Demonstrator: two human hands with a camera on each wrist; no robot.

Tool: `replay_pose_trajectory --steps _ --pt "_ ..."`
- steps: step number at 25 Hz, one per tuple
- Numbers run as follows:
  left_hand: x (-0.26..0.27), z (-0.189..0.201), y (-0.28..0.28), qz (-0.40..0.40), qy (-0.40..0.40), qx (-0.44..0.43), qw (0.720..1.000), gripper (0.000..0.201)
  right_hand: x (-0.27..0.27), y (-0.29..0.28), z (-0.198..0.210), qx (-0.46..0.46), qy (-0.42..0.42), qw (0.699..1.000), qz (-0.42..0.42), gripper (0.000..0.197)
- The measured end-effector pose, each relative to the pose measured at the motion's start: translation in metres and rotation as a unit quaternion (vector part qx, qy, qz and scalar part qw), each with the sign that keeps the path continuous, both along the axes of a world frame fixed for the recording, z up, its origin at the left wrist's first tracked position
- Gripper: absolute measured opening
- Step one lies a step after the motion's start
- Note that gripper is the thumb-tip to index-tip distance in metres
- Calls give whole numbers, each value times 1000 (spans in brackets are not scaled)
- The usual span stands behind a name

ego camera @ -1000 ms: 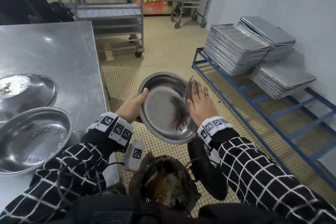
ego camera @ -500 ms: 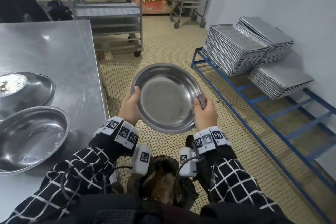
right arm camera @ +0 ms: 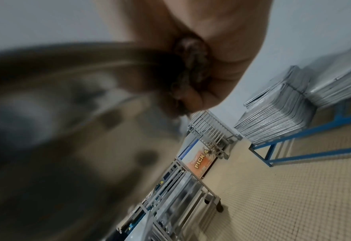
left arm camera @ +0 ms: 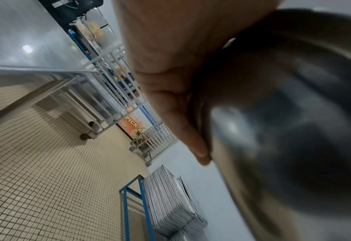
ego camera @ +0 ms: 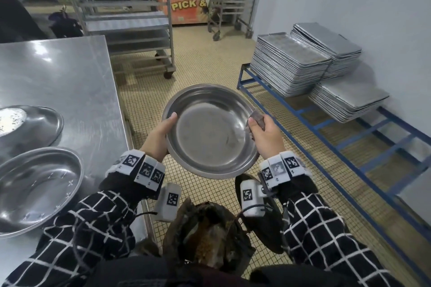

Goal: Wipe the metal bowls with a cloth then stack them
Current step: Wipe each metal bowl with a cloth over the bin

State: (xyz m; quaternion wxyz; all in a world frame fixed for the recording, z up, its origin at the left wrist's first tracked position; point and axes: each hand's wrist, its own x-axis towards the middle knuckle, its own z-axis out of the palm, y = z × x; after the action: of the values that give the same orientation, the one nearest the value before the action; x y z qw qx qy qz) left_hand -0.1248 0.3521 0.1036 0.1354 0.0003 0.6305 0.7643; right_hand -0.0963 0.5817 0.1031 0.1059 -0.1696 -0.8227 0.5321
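I hold a round metal bowl in front of me above the tiled floor, its inside facing up. My left hand grips its left rim, thumb on the inside edge. My right hand grips the right rim and pinches a dark cloth against it. In the left wrist view the left hand lies along the blurred bowl. The right wrist view shows the cloth bunched in the right hand beside the bowl. Two more metal bowls sit on the steel table at left.
Stacks of metal baking trays rest on a blue frame rack along the right wall. Wheeled tray racks stand behind the table. A brown bag-like object lies at my feet.
My right hand stopped wiping inside the bowl and moved to its right rim with the cloth. The bowl levelled out and rose slightly away from me.
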Motion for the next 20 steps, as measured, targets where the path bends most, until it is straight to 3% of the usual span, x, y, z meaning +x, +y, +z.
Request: replay_pose_trajectory --steps 3,6,8,11,13,16,20 --pt "4 -8 17 64 9 11 998 37 12 -20 -12 -68 19 994 -83 17" --pt "7 -20 29 87 12 -38 995 51 18 -32 -14 -109 38 986 -120 13" --pt "2 -23 26 46 31 -45 997 52 17 -24 -7 -92 43 988 -115 14" --pt "-12 -19 4 -31 28 39 998 68 10 1 8 -23 18 998 -53 16" --pt "-16 -14 -10 -59 28 61 996 57 6 8 16 5 5 1000 4 15" --pt "-11 -7 -10 1 3 43 999 30 9 -2 16 -21 11 1000 5 16" --pt "-1 -10 11 51 16 7 999 38 18 -37 -4 -95 32 992 -77 16"
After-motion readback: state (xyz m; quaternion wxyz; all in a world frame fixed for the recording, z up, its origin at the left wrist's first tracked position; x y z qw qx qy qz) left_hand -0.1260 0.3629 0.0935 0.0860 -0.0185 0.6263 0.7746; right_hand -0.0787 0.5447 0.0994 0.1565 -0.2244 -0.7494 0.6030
